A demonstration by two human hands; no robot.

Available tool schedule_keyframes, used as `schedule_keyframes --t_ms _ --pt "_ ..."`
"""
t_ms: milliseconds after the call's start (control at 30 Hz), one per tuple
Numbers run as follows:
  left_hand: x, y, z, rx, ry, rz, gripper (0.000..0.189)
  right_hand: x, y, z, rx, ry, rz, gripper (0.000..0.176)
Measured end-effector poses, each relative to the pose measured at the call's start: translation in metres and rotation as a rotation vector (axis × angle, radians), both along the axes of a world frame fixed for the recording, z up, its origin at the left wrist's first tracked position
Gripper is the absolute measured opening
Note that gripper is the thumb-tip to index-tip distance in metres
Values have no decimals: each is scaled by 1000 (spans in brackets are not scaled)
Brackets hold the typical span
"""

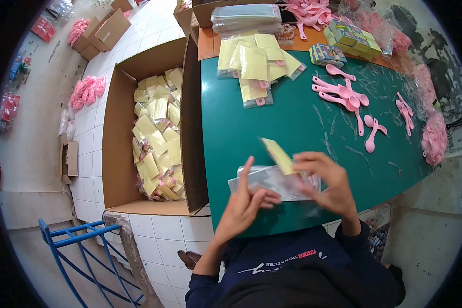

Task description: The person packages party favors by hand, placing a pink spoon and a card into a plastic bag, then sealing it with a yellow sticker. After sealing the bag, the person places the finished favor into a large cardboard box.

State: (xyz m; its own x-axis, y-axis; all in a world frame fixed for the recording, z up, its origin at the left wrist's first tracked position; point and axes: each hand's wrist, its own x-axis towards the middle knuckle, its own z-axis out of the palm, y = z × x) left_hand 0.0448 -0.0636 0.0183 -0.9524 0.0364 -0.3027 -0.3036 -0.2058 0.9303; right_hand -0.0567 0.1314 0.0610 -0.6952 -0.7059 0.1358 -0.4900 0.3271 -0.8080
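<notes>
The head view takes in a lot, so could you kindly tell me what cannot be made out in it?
Head view, blurred by motion: exactly how the fingers of the right hand grip the yellow card.
Head view, hidden by the right hand: part of the clear bags.
Head view, hidden by piled packets: the bottom of the large cardboard box.
Head view, too small: print on the small boxes.

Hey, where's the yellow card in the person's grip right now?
In the head view, the right hand holds the yellow card just right of centre, to the right of the left hand and partly over the clear plastic bags.
</notes>
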Motion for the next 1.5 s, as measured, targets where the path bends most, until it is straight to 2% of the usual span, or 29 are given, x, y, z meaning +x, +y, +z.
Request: schedule_keyframes --t_ms 33,67,167,200,300,400,767,1100,1200,1300,1367,1400,1433,1467,1500 --pt "5 4 -3 185 -41 -46 69 1 -4 3 48 60 128 39" --pt "10 5 -11 150 -45 -78 67 3 -3 0 89 24 264 46" --pt "24 10 -15 141 -92 39 68 14 -5 -6 107 42 305 46" --pt "27 11 -17 127 -82 27 68 19 -5 -8 124 -53 244 41" --pt "36 20 -24 81 -68 4 68 22 -2 -16 302 44 294 32" --pt "37 25 -23 30 -63 1 68 24 -2 -15 313 61 329 25" --pt "37 28 -22 -30 -40 1 66 44 -2 -28 263 134 333 24" --pt "27 26 -22 -22 -80 64 76 44 -9 -30 230 242 360 18" --pt "26 29 -21 -109 -63 137 77 32 -3 -35 151 194 514 17" --pt "25 27 -18 -164 -51 174 74 -2 14 -26 9 -191 770 15" --pt "27 23 -15 -106 -66 132 70 -49 47 -17 -115 -476 770 15" --pt "27 22 -15 -96 -85 125 65 -77 71 -15 -151 -414 654 18" --pt "27 21 -15 -87 -103 117 61 -104 107 -22 -81 -368 357 20" --pt "28 20 -15 -78 -118 109 56 -133 130 -25 -225 -401 57 22" --pt "28 19 -15 -79 -111 78 51 -129 129 -24 -121 -225 -116 22"
